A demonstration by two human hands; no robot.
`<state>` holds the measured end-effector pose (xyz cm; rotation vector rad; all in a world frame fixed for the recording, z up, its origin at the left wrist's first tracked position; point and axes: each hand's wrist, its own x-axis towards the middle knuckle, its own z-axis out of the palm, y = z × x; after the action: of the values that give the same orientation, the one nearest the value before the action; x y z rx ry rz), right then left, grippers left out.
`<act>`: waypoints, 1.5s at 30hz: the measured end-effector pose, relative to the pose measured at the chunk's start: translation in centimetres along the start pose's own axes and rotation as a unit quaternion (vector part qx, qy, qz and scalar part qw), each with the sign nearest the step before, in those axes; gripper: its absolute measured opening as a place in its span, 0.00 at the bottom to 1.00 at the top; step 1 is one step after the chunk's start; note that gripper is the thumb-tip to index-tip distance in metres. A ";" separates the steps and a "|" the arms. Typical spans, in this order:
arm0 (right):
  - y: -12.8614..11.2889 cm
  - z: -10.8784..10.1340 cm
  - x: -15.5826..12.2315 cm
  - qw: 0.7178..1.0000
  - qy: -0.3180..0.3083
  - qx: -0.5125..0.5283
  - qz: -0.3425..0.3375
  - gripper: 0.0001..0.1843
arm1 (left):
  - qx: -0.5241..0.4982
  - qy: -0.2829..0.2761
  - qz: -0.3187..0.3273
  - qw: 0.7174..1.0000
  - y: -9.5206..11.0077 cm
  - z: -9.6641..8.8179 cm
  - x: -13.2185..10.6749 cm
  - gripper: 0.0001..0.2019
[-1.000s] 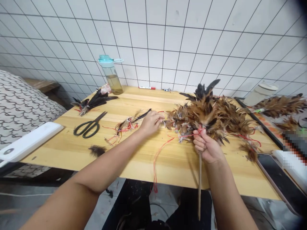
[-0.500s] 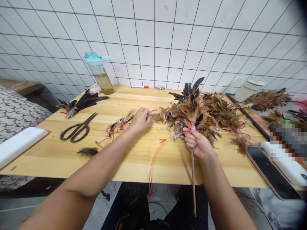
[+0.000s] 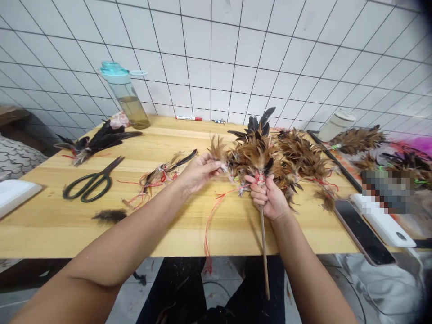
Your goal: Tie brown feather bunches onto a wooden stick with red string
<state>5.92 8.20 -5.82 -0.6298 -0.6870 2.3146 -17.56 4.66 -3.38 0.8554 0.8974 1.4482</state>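
My right hand (image 3: 268, 198) is closed around a feather duster (image 3: 258, 150), gripping its thin wooden stick (image 3: 263, 252) just under the brown and black feathers. Red string (image 3: 212, 216) trails from the binding at that grip and hangs over the table's front edge. Between the thumb and fingers of my left hand (image 3: 204, 170) is a small bunch of brown feathers (image 3: 218, 150), pinched at its pale base. It is left of the duster, close to a heap of brown feather bunches (image 3: 297, 153) lying behind and beside the duster.
Black scissors (image 3: 94, 182) lie at left, near dark feathers (image 3: 97, 141) and a bottle (image 3: 126, 99). Loose feathers with red string (image 3: 158, 175) rest left of centre. A marker (image 3: 189, 118) lies at the back. At right are a phone (image 3: 364, 231) and a white cup (image 3: 337, 125).
My left hand has turned and now shows a small brown feather bunch raised upright in its fingers. My right hand keeps its grip on the duster. The whole view has shifted slightly.
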 end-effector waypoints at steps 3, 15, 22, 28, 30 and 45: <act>0.3 0.0 0.2 1.000 -0.006 -0.004 0.023 0.34 | -0.022 -0.051 -0.047 0.997 -0.7 1.8 -1.3 0.18; 1.3 1.3 0.9 0.989 -0.016 -0.107 0.097 0.36 | 0.008 -0.062 -0.068 0.996 -3.9 3.4 -2.3 0.13; 1.5 0.8 0.7 0.978 -0.081 -0.179 0.063 0.16 | 0.077 -0.060 -0.045 0.994 -4.1 3.4 -2.3 0.09; 1.5 0.6 0.7 0.973 -0.111 -0.185 0.078 0.15 | 0.097 0.005 -0.040 0.994 -4.2 3.7 -2.4 0.09; 1.5 0.6 0.8 0.973 -0.112 -0.184 0.078 0.16 | 0.074 0.007 -0.045 0.996 -4.1 3.7 -2.3 0.09; 0.1 0.7 0.1 0.996 -0.027 -0.086 -0.021 0.13 | 0.063 0.135 0.106 0.983 -1.3 -0.4 0.8 0.20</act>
<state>5.42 8.01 -5.39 -0.6261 -0.9245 2.2573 -17.38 5.45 -4.76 0.8821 1.1386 1.7360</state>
